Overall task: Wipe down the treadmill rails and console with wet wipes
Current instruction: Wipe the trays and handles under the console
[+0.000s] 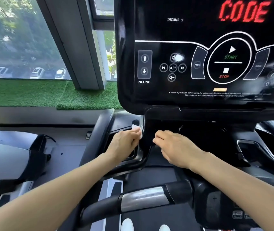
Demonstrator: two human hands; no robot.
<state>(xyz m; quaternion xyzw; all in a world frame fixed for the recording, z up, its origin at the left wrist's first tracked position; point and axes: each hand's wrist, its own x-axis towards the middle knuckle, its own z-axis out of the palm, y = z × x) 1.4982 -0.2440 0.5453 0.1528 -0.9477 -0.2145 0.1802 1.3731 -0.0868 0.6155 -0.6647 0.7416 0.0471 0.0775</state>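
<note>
The black treadmill console (149, 30) fills the upper right, showing red "CODE" letters and START/STOP buttons. Below it, my left hand (124, 144) holds a white wet wipe (138, 130) against the upright black frame at the left side of the console tray (142, 147). My right hand (176, 149) rests on the tray's dark edge just to the right, fingers curled down over it. A front handlebar with a silver sensor grip (142, 199) runs across below my arms. The left side rail (99, 130) curves up beside my left hand.
A window with a grey pillar (69, 42) and a strip of green turf (49, 94) lies beyond the console at left. Another grey machine (8, 155) stands at the lower left. White shoe tips (128, 225) show on the belt at the bottom.
</note>
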